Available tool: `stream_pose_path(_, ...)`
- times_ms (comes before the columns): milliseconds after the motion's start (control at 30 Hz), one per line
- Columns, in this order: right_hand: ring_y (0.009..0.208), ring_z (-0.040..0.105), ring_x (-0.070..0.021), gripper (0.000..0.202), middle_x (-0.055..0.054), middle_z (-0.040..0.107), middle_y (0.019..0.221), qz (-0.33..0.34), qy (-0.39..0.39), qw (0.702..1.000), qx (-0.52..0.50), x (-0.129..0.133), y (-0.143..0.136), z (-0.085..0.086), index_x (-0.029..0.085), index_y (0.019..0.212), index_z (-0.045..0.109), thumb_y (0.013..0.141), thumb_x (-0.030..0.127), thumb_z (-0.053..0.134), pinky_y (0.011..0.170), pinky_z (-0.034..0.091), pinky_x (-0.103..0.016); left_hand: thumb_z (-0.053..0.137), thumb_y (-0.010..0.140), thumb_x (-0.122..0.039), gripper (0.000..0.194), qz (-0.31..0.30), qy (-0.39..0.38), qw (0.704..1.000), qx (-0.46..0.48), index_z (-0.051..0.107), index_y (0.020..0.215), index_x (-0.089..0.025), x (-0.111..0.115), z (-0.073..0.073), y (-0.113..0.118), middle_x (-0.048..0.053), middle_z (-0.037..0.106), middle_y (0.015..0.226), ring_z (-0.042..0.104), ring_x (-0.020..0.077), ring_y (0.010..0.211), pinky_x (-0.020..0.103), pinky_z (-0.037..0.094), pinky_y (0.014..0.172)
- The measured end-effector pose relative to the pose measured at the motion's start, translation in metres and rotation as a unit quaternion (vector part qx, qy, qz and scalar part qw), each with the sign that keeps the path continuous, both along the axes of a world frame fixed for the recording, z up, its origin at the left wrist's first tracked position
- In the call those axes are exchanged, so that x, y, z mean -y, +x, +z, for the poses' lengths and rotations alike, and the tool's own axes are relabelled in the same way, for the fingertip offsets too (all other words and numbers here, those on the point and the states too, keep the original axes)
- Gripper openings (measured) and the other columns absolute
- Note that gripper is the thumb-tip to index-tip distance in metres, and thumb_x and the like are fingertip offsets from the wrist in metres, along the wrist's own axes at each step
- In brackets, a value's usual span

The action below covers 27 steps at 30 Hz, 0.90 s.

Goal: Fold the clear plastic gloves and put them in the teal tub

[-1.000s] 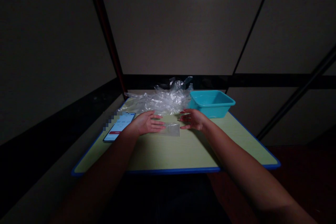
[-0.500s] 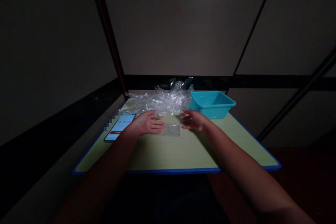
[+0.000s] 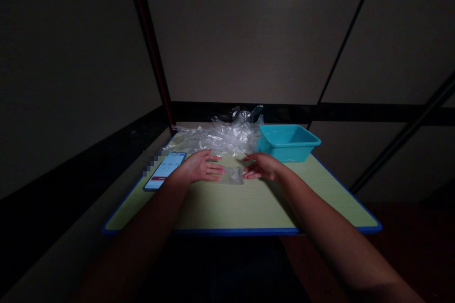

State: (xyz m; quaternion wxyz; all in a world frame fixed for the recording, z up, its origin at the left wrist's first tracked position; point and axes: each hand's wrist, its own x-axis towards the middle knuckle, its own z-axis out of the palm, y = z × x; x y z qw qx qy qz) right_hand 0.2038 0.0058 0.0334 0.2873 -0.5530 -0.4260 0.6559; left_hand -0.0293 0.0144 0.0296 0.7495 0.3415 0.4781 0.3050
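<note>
small clear plastic bag [image 3: 234, 175] flat on the tabletop, between left hand [image 3: 201, 168] and right hand [image 3: 263, 166], with a crinkled, faintly shiny patch toward its right end. at its left end, fingers of the left hand open and spread, palm turned inward, fingertips over or against the plastic; contact hard to tell, with nothing visibly gripped. at its right edge, fingers of the right hand apart and loosely bent, fingertips close to the plastic; touching or just beside, impossible to tell, again with nothing visibly gripped.

beyond both hands, a loose, glossy heap of clear plastic bags [image 3: 227, 138], spread across the far side. right beside the heap, at the far right, a turquoise plastic basin [image 3: 291, 154], upright and open at the top. to the left of the left hand, a smartphone [image 3: 164, 170] lying face up, screen lit: a row of timer-like digits too blurred to read surely, and a red button below. under everything, a pale yellow-green table [image 3: 231, 208] with a blue edge. behind, dark wall panels [image 3: 241, 33] crossed by a black band.
</note>
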Motion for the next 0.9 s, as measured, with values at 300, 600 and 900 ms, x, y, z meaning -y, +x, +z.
stream_pose_path(300, 0.051, 0.065, -0.0156, 0.022, -0.002, 0.063, 0.066, 0.126, 0.040, 0.991, -0.022, 0.004, 0.001, -0.005, 0.017, 0.110, 0.048, 0.094, 0.029, 0.039, 0.049, 0.055, -0.027, 0.034, 0.088, -0.044, 0.041, -0.011, 0.008, 1.000, 0.002, 0.051, 0.107, -0.012, -0.003, -0.004, -0.002, 0.021, 0.067, 0.095, 0.067, 0.0302, 0.090, 0.047, 0.052, 0.080)
stream_pose_path(600, 0.041, 0.060, -0.0106, 0.020, 0.004, 0.059, 0.058, 0.186, 0.105, 0.977, 0.024, 0.011, -0.002, -0.003, 0.020, 0.108, 0.052, 0.092, 0.028, 0.045, 0.040, 0.049, -0.019, 0.033, 0.089, -0.045, 0.042, -0.015, 0.009, 1.000, -0.003, 0.050, 0.108, -0.012, -0.002, -0.003, -0.002, 0.022, 0.067, 0.097, 0.067, 0.0298, 0.090, 0.046, 0.052, 0.080)
stream_pose_path(900, 0.040, 0.059, -0.0091, 0.025, 0.001, 0.063, 0.053, 0.243, 0.114, 0.963, 0.037, 0.009, -0.004, -0.010, 0.011, 0.088, 0.061, 0.092, 0.032, 0.049, 0.040, 0.046, -0.016, 0.032, 0.089, -0.047, 0.043, -0.021, 0.017, 1.000, -0.004, 0.050, 0.109, -0.013, -0.001, -0.003, -0.002, 0.021, 0.067, 0.094, 0.066, 0.0301, 0.090, 0.046, 0.050, 0.082)
